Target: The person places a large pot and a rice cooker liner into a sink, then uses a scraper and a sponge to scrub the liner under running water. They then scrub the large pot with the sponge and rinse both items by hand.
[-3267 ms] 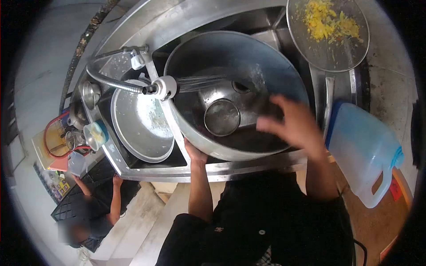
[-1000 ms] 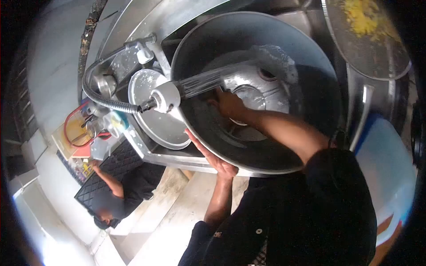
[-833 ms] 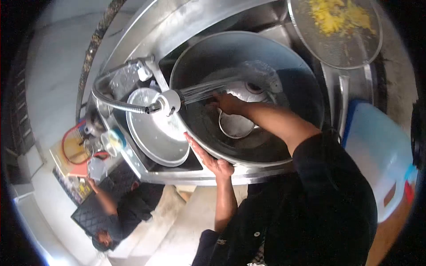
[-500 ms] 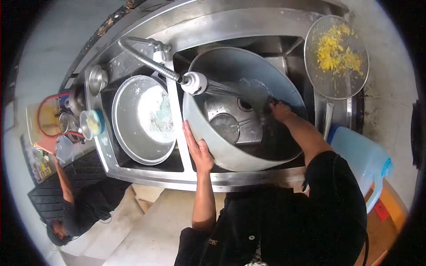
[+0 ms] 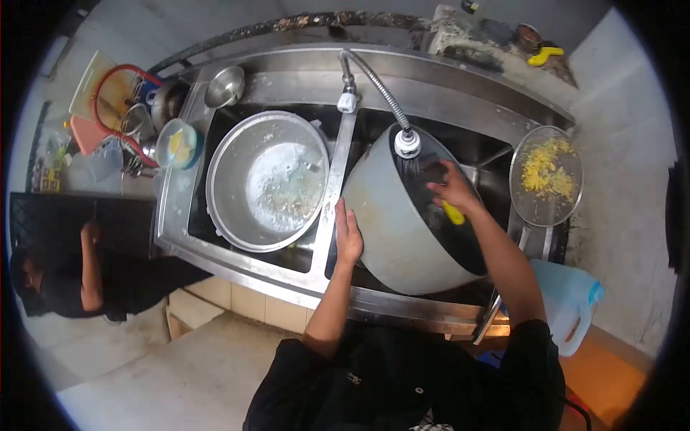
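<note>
A large grey metal pot (image 5: 392, 230) is tilted on its side in the right sink basin, its mouth facing right. My left hand (image 5: 350, 237) lies against the pot's outer wall, fingers stretched out. Inside the mouth, my right hand (image 5: 454, 192) is curled round a scrubber with a yellow handle (image 5: 453, 213); its dark head is hard to make out against the pot. Water runs into the pot from a white spray head (image 5: 407, 144) on a flexible metal hose (image 5: 381, 86).
A second metal pot (image 5: 218, 188) with cloudy water stands in the left basin. On the right, a mesh strainer (image 5: 519, 172) holds yellow bits, near a blue jug (image 5: 564, 287). Another person (image 5: 90, 280) is at far left. A steel bowl (image 5: 225, 86) sits at the back left.
The large pot has tipped further onto its side. My right hand has moved up near its mouth, showing the yellow handle. The head view has shifted.
</note>
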Motion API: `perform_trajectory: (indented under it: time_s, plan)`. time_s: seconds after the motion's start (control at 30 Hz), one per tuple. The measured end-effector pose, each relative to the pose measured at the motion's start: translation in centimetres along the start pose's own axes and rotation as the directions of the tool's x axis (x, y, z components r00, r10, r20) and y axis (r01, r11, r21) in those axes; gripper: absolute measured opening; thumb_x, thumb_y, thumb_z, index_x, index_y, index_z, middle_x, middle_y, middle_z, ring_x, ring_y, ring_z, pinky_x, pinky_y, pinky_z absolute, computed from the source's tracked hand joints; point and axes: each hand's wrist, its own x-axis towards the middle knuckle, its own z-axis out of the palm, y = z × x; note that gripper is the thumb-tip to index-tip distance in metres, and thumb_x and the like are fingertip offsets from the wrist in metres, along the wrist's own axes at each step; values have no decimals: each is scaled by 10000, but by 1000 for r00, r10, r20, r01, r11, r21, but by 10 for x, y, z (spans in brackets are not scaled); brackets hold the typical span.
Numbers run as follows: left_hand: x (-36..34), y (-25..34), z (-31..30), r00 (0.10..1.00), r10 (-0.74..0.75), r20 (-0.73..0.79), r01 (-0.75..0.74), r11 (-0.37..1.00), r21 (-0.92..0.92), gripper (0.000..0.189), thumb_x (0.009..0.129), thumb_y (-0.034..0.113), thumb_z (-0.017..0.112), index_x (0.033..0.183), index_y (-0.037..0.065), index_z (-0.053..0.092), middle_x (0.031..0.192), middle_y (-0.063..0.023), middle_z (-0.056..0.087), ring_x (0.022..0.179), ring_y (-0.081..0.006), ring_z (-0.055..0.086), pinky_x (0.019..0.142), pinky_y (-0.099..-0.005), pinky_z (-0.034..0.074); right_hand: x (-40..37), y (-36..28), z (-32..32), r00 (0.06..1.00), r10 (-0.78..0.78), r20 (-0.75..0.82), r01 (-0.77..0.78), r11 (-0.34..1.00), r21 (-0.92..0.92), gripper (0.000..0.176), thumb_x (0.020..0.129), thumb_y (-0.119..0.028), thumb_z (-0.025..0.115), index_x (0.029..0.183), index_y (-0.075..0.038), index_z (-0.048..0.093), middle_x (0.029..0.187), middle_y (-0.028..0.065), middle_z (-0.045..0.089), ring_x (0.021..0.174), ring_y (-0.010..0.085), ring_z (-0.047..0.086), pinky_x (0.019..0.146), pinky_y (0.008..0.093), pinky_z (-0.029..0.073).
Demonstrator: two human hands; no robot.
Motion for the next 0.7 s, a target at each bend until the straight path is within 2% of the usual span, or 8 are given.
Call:
perform_trajectory:
  time_s: [0.07,0.17,0.37,0.4,0.47,0.53,0.6,0.7]
  plan:
    - [-3,6,3,997,-75,30,73,994,83,599,1012,348,361,1430,-74,277,1505,-244,269,1422,-342,213,1164,-380,150,23,6,29,984,165,66,-177,929,326,848,785,-17,737,1432,-42,189,1128,173,558,695,268,626,572,382,545]
    - [-20,23,-3,969,199,149,-233,936,263,644,977,351,437,1438,-64,265,1479,-318,252,1403,-434,199,1150,-489,146,112,88,64,865,404,298,-502,679,535,102,835,-124,659,827,-22,655,829,125,630,735,287,641,680,477,538]
    - [-63,74,-13,777,476,413,-572,807,146,785,846,370,644,1487,101,279,1550,-257,112,1414,-497,78,1100,-631,106,93,-12,91,960,279,-30,-205,770,604,353,911,-226,569,1175,8,552,1137,146,591,1012,301,613,835,486,507]
    - [-67,76,-12,764,463,449,-585,790,183,784,837,356,657,1484,105,292,1555,-247,103,1419,-489,74,1100,-630,107,98,-13,96,915,328,-236,-265,928,261,409,906,-269,577,1217,-6,550,1182,142,592,1067,283,594,870,444,492]
    - [-73,73,-14,770,437,466,-568,801,187,682,847,299,652,1440,93,386,1554,-225,151,1427,-447,126,1115,-588,135,103,6,100,926,376,-43,-339,874,348,459,896,-272,552,1275,-13,531,1288,189,554,1152,267,554,895,416,473]
    - [-65,77,-18,779,423,464,-543,825,159,603,851,255,650,1392,82,447,1506,-228,257,1394,-432,225,1108,-554,190,81,-1,109,887,166,-431,-197,980,-28,398,900,-311,522,1132,8,577,1174,211,609,1029,289,616,823,434,502]
    - [-56,80,-25,793,441,419,-543,825,158,527,856,210,647,1344,71,507,1458,-232,363,1360,-416,324,1102,-521,246,114,16,83,885,418,-205,-299,848,438,511,925,-514,497,954,-22,633,856,128,668,757,266,653,604,418,511]
    - [-20,93,-21,834,490,253,-521,851,72,352,834,81,646,1175,10,599,1194,-203,588,1129,-366,556,989,-428,416,129,-16,27,857,385,-343,104,522,846,439,959,-401,433,680,-65,481,575,86,474,497,246,480,460,409,406]
